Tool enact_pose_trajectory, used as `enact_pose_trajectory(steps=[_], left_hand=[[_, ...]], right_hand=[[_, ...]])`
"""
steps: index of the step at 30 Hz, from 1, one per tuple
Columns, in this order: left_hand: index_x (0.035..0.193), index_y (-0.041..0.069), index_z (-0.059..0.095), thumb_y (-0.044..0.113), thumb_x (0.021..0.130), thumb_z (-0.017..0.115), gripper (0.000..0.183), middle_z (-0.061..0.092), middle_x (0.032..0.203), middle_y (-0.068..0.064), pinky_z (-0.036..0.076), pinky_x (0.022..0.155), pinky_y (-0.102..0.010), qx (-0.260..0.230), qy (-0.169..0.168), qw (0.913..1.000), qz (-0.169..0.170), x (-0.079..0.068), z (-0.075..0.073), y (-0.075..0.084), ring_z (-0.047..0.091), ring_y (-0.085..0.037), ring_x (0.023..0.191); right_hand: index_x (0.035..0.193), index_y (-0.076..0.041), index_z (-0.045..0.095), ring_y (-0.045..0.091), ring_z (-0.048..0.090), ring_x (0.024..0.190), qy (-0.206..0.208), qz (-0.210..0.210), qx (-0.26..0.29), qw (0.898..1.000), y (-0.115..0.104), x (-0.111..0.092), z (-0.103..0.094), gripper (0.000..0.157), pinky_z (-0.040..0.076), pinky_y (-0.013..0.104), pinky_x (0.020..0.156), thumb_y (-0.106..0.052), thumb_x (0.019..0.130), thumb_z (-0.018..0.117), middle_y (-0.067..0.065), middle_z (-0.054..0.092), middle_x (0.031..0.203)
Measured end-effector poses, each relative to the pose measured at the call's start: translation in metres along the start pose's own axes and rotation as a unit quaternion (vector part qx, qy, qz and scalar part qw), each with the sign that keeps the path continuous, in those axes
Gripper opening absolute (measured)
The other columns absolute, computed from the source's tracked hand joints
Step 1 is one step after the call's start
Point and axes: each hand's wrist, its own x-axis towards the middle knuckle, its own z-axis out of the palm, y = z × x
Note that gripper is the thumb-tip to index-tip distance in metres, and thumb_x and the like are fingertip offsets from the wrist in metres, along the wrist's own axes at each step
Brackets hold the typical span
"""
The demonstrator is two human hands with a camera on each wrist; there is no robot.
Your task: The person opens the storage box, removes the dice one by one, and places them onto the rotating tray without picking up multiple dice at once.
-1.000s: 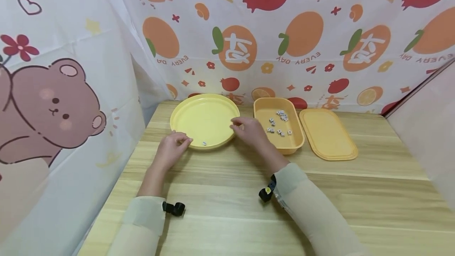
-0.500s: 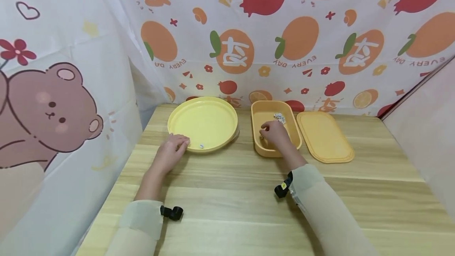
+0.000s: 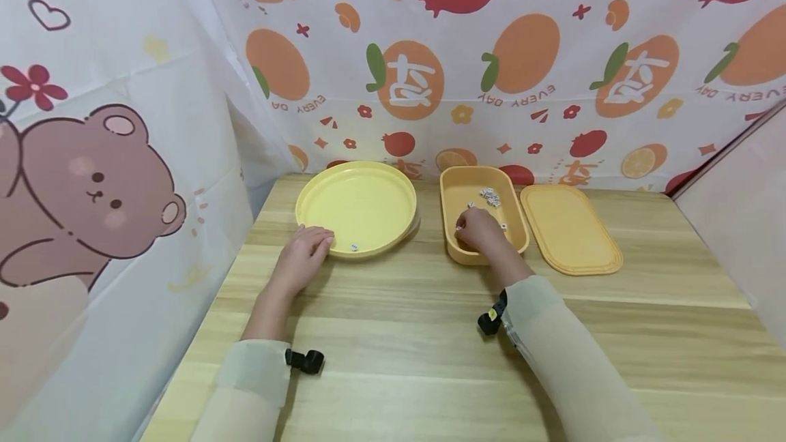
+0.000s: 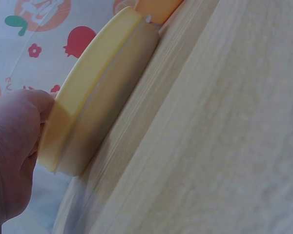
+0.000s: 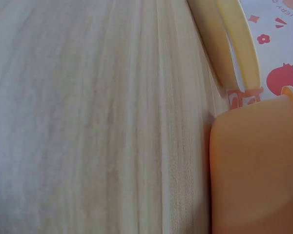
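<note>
From the head, the right hand (image 3: 484, 232) is down inside the orange box (image 3: 457, 189); a second ago it was at the plate's right edge. Its fingers point downward, and a white speck shows at the tips; whether they pinch a die, I cannot tell. A cluster of dice (image 3: 491, 198) lies beyond those fingers. The left hand (image 3: 301, 258) stays at the near-left rim of the yellow plate (image 3: 356, 203), and a single die (image 3: 354, 247) lies on the plate just right of its fingers, as before. The lid (image 3: 571, 227) is right of the right fingers, beside the box.

The left wrist view adds the plate's side wall, with bent fingers touching its rim; whether they grip it is unclear.

The right wrist view shows the box's outer wall, the fingers out of sight.
</note>
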Motion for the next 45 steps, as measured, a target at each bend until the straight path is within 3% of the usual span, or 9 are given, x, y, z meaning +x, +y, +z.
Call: enact_pose_trajectory(steps=[5,12,15,18,21,24,30,35,45], left_hand=[[0.112,-0.002,0.071,0.019,0.101,0.055,0.029,0.068,0.12,-0.017,0.02,0.123,-0.051,-0.004,0.005,1.0,0.004,0.001,0.0,0.0,0.055,-0.034,0.124],[0.108,-0.003,0.072,0.016,0.1,0.057,0.026,0.069,0.118,-0.017,0.021,0.122,-0.053,-0.008,0.007,0.9999,0.008,0.0,-0.002,0.001,0.057,-0.033,0.122],[0.108,-0.003,0.072,0.017,0.1,0.057,0.026,0.069,0.118,-0.016,0.021,0.122,-0.053,-0.006,0.008,0.9999,0.007,0.0,-0.002,0.001,0.057,-0.033,0.122],[0.109,-0.002,0.072,0.018,0.101,0.056,0.027,0.069,0.118,-0.016,0.021,0.122,-0.053,-0.003,0.002,1.0,0.006,0.001,-0.003,0.002,0.057,-0.033,0.122],[0.11,-0.003,0.072,0.018,0.101,0.056,0.028,0.069,0.119,-0.017,0.021,0.122,-0.053,0.0,-0.002,1.0,0.004,0.003,-0.003,0.001,0.056,-0.034,0.123],[0.11,-0.002,0.072,0.018,0.101,0.056,0.028,0.068,0.119,-0.017,0.02,0.122,-0.052,0.0,-0.002,1.0,-0.002,0.003,-0.003,0.002,0.056,-0.034,0.123],[0.112,-0.002,0.071,0.019,0.101,0.055,0.028,0.068,0.12,-0.017,0.019,0.123,-0.051,-0.006,-0.003,0.9999,-0.012,0.001,-0.003,0.002,0.056,-0.033,0.123],[0.111,-0.001,0.071,0.02,0.101,0.055,0.028,0.068,0.12,-0.016,0.019,0.123,-0.051,-0.009,-0.005,0.9998,-0.016,-0.001,-0.001,0.002,0.056,-0.032,0.123],[0.112,-0.002,0.071,0.02,0.102,0.055,0.029,0.068,0.12,-0.017,0.019,0.123,-0.051,-0.009,-0.003,0.9999,-0.012,0.001,-0.002,0.004,0.056,-0.033,0.124]], right_hand=[[0.098,-0.006,0.073,0.025,0.063,0.09,0.013,-0.006,0.001,1.0,-0.001,-0.003,-0.001,0.02,0.053,0.039,0.078,-0.023,0.089,0.066,0.01,0.071,0.099],[0.102,-0.004,0.071,0.027,0.064,0.086,0.102,-0.014,0.041,0.994,-0.007,-0.01,-0.004,0.025,0.054,0.042,0.077,-0.023,0.09,0.062,0.011,0.071,0.094],[0.106,-0.003,0.071,0.027,0.065,0.087,0.159,-0.028,0.075,0.984,-0.012,-0.012,-0.005,0.026,0.055,0.043,0.078,-0.02,0.088,0.062,0.011,0.071,0.094],[0.107,-0.003,0.072,0.026,0.067,0.088,0.224,-0.052,0.114,0.966,-0.019,-0.012,-0.005,0.026,0.056,0.042,0.079,-0.017,0.088,0.065,0.011,0.073,0.094],[0.107,-0.004,0.073,0.025,0.07,0.089,0.26,-0.095,0.14,0.951,-0.033,-0.013,-0.004,0.023,0.058,0.04,0.082,-0.014,0.087,0.067,0.011,0.075,0.096],[0.108,-0.004,0.074,0.024,0.071,0.093,0.248,-0.14,0.15,0.947,-0.055,-0.016,0.0,0.023,0.058,0.04,0.085,-0.013,0.088,0.067,0.01,0.075,0.099],[0.113,-0.008,0.073,0.019,0.071,0.096,0.184,-0.205,0.098,0.956,-0.098,-0.02,0.021,0.025,0.058,0.035,0.085,-0.018,0.092,0.067,0.005,0.075,0.106],[0.114,-0.008,0.072,0.016,0.07,0.1,0.138,-0.252,0.064,0.956,-0.121,-0.02,0.042,0.024,0.058,0.032,0.088,-0.019,0.094,0.066,0.004,0.075,0.108],[0.117,-0.007,0.071,0.016,0.069,0.105,0.098,-0.245,0.051,0.963,-0.128,-0.015,0.058,0.027,0.058,0.03,0.09,-0.019,0.093,0.068,0.004,0.073,0.114]])
